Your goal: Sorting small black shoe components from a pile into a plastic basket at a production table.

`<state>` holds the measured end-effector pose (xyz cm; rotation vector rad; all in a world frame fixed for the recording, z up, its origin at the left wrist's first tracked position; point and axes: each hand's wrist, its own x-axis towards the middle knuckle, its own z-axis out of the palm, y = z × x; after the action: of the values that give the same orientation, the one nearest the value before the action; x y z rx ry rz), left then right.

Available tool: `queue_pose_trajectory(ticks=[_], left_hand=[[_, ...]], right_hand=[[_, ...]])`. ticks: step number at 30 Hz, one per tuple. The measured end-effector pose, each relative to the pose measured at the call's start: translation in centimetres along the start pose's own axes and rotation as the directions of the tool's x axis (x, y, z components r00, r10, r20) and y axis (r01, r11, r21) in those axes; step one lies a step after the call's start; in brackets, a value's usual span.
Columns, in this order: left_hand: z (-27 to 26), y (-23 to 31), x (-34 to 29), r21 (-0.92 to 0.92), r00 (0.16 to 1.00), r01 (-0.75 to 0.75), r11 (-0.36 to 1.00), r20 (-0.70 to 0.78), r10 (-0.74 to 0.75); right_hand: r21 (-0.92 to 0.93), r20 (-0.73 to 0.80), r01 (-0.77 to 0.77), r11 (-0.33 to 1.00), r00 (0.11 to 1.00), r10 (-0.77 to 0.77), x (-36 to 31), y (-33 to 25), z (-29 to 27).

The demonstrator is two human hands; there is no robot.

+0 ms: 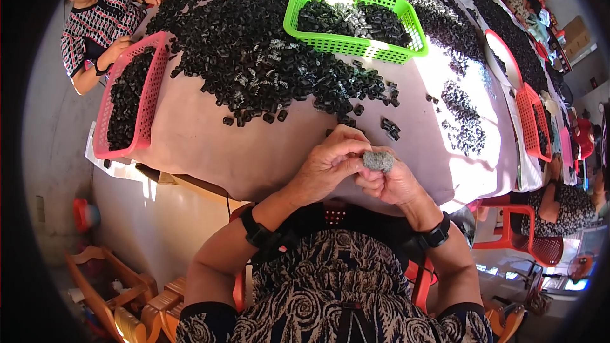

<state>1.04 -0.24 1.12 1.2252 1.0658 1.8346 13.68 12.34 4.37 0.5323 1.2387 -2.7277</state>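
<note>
A: Head view: left hand [330, 164] and right hand [393, 184] meet over the near table [254, 152] edge, both grips pinching a small grey fuzzy piece [379, 161].

B: Risk?

A: It sits past the edge. Likely falls to the lap if either pinch loosens.

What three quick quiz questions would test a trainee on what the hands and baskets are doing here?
1. True or false: the left hand and right hand meet at a small grey piece.
2. Which basket sits amid the black parts: A red basket, B green basket, C blue?
3. What is at the table's left edge?

Key: 1 true. 2 B. 3 A red basket of black parts, near another person's hand.
</note>
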Motion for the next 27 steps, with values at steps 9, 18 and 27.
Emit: queue_pose_trajectory(ticks=[9,18,27], left_hand=[[-1.2,0.4,0.1,-0.074,0.945,0.108,0.991,-0.302,-0.125],[-0.9,0.4,-0.1,-0.025,0.931,0.137,0.99,-0.338,-0.138],[-0.7,0.0,0.1,0.007,0.922,0.176,0.984,-0.35,-0.163]], right_hand=[[-0.2,-0.378,-0.146,0.969,0.924,0.062,1.5,-4.2,-0.8],[-0.786,-0.411,0.005,0.619,0.743,-0.528,4.1,-15.0,-0.1],[-0.972,-0.081,0.054,0.228,0.835,-0.544,0.2,-7.6,-6.6]])
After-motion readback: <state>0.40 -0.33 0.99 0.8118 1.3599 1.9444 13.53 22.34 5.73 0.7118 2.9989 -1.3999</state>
